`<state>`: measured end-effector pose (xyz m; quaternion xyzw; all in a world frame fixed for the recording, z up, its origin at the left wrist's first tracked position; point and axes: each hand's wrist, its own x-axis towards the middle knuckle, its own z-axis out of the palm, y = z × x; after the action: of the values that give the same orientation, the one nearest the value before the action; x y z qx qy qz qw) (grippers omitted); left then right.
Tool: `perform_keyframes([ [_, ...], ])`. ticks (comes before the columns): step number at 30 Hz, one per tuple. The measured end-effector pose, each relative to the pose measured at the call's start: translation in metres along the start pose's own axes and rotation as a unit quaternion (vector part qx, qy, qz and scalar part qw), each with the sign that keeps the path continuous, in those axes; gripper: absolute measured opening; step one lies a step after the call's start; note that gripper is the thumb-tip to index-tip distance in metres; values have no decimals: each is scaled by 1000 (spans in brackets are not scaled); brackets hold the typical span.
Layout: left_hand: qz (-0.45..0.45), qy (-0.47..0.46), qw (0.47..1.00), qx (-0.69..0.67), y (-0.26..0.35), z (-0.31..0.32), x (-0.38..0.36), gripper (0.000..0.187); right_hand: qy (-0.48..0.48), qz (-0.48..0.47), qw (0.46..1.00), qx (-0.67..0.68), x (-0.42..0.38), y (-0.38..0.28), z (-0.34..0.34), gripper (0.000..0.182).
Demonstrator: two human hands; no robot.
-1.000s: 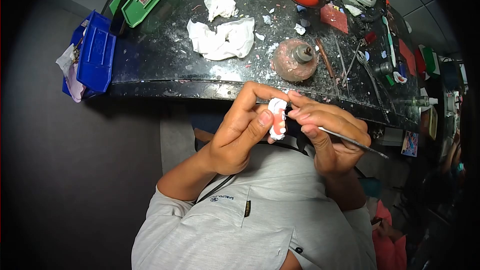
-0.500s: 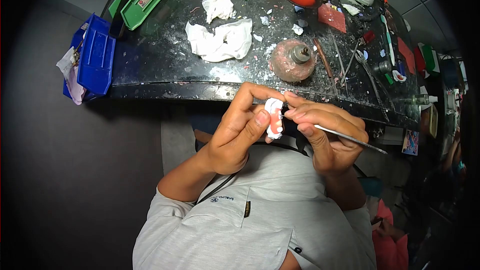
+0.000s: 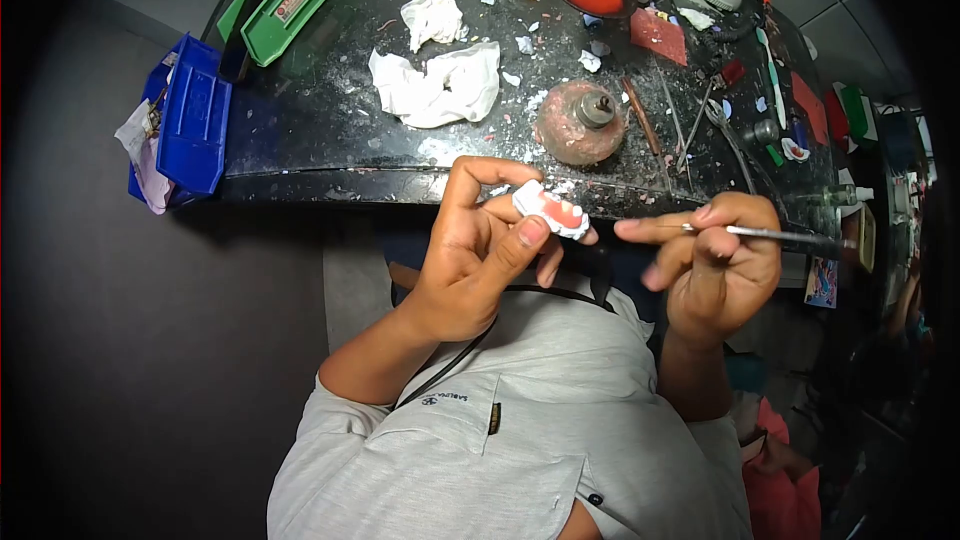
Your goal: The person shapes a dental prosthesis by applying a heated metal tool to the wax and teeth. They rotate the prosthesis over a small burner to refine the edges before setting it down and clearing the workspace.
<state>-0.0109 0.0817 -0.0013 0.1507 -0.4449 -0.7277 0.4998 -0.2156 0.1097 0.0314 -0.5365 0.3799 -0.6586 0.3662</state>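
Note:
Between the thumb and fingers of my left hand (image 3: 470,250) is a white plaster dental model (image 3: 527,198), held tilted above my lap. Pink wax (image 3: 555,212) with a few pale teeth covers part of its upper face. My right hand (image 3: 725,265) is off to the right, apart from the model, its fingers slightly blurred. It grips a thin metal wax carving tool (image 3: 780,234), whose slim tip points left toward the model and whose handle runs out to the right.
On the dark, debris-strewn bench stand a round spirit burner (image 3: 582,125), crumpled white cloth (image 3: 440,85), pink wax sheet (image 3: 660,37) and several metal tools (image 3: 735,135). A blue bin (image 3: 192,120) and green tray (image 3: 292,8) sit left. A person's pink garment (image 3: 785,480) shows at lower right.
My right hand has drawn back to the right with the carving tool, away from the dental model. My left hand has turned the model from upright to a slant.

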Motion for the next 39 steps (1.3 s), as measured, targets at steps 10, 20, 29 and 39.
perform_keyframes([
  [10,85,17,992,96,-1,7,-3,37,-112,-191,949,-224,7,-4,19,24],
  [20,43,-14,998,50,4,1,-3,37,-100,-159,966,-176,3,-5,23,18],
  [29,-170,24,981,90,27,0,0,42,-192,-153,961,-125,6,-7,20,17],
  [39,-155,36,985,68,25,1,-1,30,-210,-138,955,-159,4,-9,24,12],
])
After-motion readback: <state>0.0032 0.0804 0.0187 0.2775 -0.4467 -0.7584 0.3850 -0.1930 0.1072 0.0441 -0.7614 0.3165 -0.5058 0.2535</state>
